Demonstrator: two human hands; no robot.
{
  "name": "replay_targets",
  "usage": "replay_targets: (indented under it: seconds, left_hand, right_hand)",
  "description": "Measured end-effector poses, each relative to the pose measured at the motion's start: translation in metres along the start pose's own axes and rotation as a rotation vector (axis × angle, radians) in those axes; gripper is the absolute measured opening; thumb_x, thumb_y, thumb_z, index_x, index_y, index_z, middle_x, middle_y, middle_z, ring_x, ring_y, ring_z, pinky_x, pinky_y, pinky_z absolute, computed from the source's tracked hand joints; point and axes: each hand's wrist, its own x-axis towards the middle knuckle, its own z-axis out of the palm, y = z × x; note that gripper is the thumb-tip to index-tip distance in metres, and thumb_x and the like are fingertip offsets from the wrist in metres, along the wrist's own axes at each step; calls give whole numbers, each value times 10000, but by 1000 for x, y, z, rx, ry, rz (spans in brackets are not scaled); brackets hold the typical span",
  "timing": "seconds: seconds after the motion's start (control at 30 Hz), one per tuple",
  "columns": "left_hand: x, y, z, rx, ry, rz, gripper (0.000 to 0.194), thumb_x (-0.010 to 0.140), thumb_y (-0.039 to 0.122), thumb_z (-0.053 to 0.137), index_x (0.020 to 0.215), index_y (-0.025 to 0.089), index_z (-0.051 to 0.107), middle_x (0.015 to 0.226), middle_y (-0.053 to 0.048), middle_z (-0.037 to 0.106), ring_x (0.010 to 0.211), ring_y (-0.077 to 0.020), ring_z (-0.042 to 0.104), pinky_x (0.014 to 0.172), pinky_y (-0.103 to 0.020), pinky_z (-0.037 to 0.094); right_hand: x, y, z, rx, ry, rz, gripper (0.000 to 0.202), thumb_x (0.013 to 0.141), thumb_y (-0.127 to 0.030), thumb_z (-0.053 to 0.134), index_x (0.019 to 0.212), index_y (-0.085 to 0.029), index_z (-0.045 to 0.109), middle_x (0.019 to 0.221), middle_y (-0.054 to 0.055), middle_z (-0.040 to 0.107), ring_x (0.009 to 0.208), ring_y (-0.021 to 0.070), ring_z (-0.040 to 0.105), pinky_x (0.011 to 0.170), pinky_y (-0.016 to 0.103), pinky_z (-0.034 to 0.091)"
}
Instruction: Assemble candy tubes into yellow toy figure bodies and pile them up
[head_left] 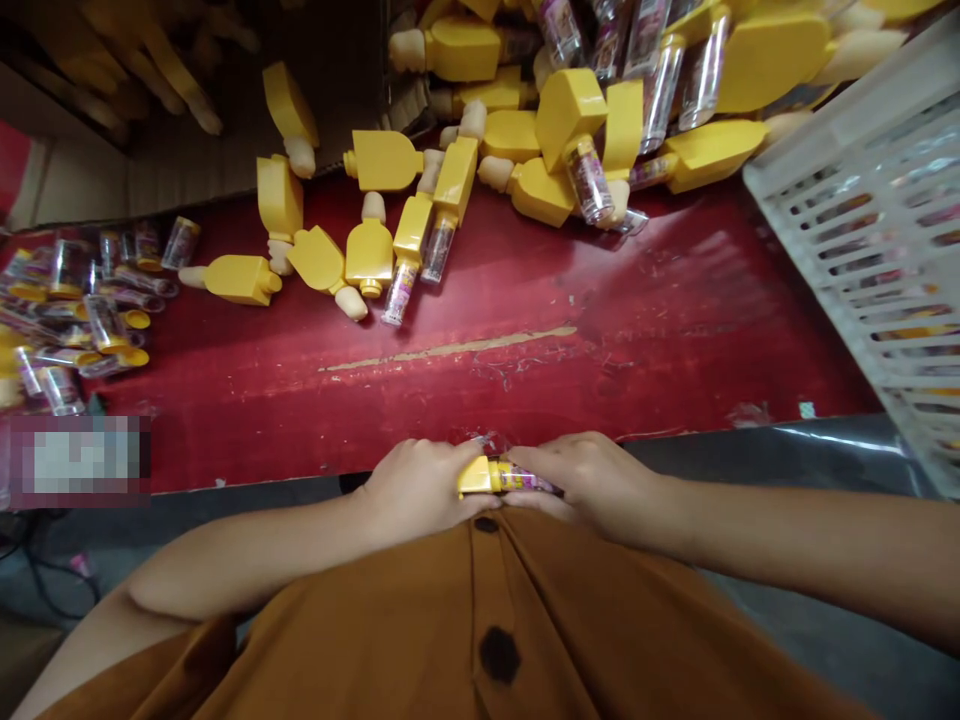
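Observation:
Close to my waist, at the table's near edge, my left hand (427, 485) is wrapped round a yellow plastic piece (475, 477). My right hand (589, 478) grips the clear labelled tube (521, 479) that joins the yellow piece on its right. The two hands face each other with the joined item lying level between them. Fingers hide both ends of it. Beyond, several yellow pieces with pale knobs (369, 252) lie scattered on the red table (480, 390), some with a clear tube (400, 293) attached.
A cardboard box (67, 185) stands at the back left, with yellow pieces inside. Loose clear tubes (105, 322) are heaped at the left. A white slatted basket (817, 140) of labelled items stands at the right. More yellow pieces (776, 60) are piled at the back.

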Motion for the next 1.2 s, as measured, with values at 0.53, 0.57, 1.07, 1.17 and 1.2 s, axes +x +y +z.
replay_targets:
  seconds: [0.53,0.57,1.07,1.17,1.2]
  left_hand:
    - [-2,-2,-29,-238,87,-10,302,703,406,604,924,221,513,768,26,644,667,-148,597,539,-224,406]
    - [-2,-4,-31,-333,51,-2,299,691,380,622,919,224,510,771,39,640,674,-133,593,551,-212,409]
    - [-15,2,-9,-136,-16,5,301,749,454,532,878,181,539,694,-23,640,585,-163,592,468,-224,367]
    - [-17,5,-6,6,8,48,311,772,453,502,907,175,534,696,-38,644,582,-191,606,463,-245,374]
    - [-18,5,-6,42,9,55,311,778,453,493,912,175,532,693,-39,645,580,-196,609,462,-249,377]
  right_hand:
    - [11,6,-49,-371,292,-342,326,850,-407,422,881,-148,618,725,70,550,671,160,461,609,275,324]
    - [11,6,-53,-455,314,-393,338,860,-406,405,876,-143,617,727,73,545,680,167,454,619,287,319]
    - [5,6,-12,-5,234,-406,243,836,-347,494,852,-115,567,620,8,563,533,87,490,521,215,321]
    - [2,3,-6,110,220,-398,204,832,-303,509,849,-106,559,622,8,556,526,73,475,513,201,323]
    - [1,2,-5,147,216,-394,202,834,-299,507,848,-104,557,626,9,556,529,70,475,513,195,324]
